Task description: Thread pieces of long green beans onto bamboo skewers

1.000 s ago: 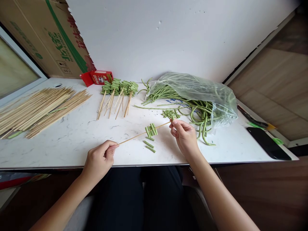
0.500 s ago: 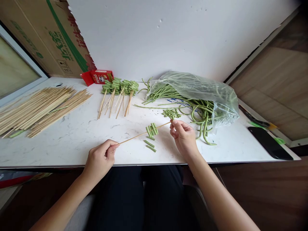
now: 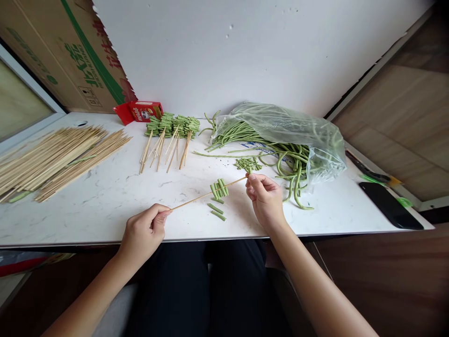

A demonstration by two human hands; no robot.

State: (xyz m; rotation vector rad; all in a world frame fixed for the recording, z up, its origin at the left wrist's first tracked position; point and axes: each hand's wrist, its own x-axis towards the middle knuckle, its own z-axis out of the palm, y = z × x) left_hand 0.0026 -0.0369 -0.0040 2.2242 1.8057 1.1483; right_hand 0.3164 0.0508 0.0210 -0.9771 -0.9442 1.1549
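Observation:
My left hand [image 3: 144, 229] pinches the near end of a thin bamboo skewer [image 3: 189, 202], which slants up to the right above the table. Several short cut pieces of long bean [image 3: 219, 188] sit crosswise on the skewer past its middle. At the far tip, the closed fingers of my right hand [image 3: 265, 199] hold a bean piece [image 3: 249, 172], mostly covered by the fingertips. Loose cut bean pieces [image 3: 218, 215] lie on the table below the skewer. Behind my right hand is a small heap of short bean bits [image 3: 247, 164].
Filled bean skewers [image 3: 171, 125] are stacked at the back beside a red box [image 3: 145, 111]. Bare skewers [image 3: 59, 157] lie at left. A plastic bag [image 3: 280, 122] of long beans [image 3: 298, 164] spreads at back right. A phone [image 3: 389, 205] and a knife [image 3: 368, 167] lie far right.
The whole view has shifted slightly, so everything appears a little further left. Both hands keep their hold, and the skewer with its bean pieces looks the same.

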